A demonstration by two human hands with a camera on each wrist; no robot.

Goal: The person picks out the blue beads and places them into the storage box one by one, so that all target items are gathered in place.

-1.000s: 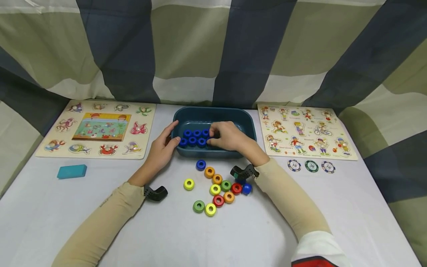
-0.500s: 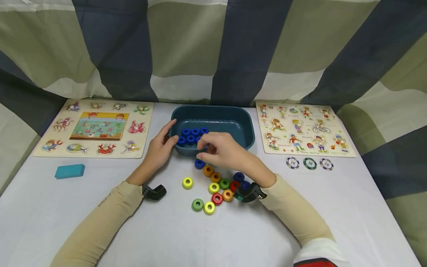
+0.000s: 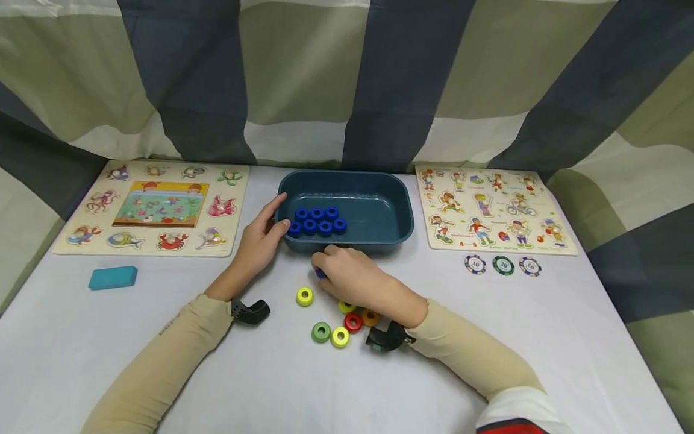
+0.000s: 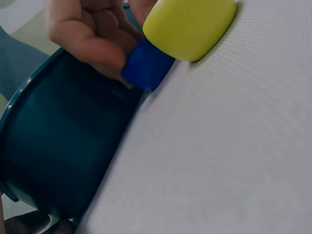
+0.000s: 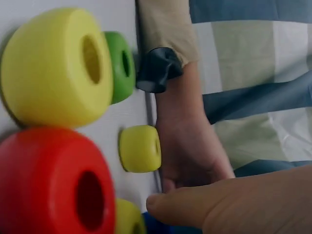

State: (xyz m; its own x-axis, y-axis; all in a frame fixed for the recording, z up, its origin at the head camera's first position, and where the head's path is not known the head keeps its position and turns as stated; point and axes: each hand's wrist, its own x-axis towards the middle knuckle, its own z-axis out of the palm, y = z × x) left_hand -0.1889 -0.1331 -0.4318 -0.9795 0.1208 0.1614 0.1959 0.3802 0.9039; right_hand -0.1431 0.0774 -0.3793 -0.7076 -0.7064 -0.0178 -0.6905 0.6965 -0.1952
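Observation:
My left hand (image 3: 257, 244) rests on the left end of a dark teal tray (image 3: 400, 208), its fingers extended along the side and its thumb at the front corner. In the tray's left part sit several blue beads (image 3: 309, 227) in two rows. Just in front of the tray my right hand (image 3: 352, 277) pinches one blue bead (image 4: 146, 63) on the white cloth; the hand hides most of it in the head view. Around that hand lie a yellow bead (image 3: 305, 296), a red bead (image 3: 353, 322), an orange bead (image 3: 371, 317) and a green bead (image 3: 321, 332); others are covered by it.
A sea-animal puzzle board (image 3: 233, 232) lies at the left, above a turquoise block (image 3: 112, 278). At the right is a sports-figure puzzle board (image 3: 564, 244), with a green-edged chip (image 3: 503, 266) between two blue-edged ones. A checked curtain (image 3: 303, 72) hangs behind.
The right hand has come out of the tray, down toward the person, onto the blue bead before it. A blue bead shows where its fingers were. The left hand stays at the tray.

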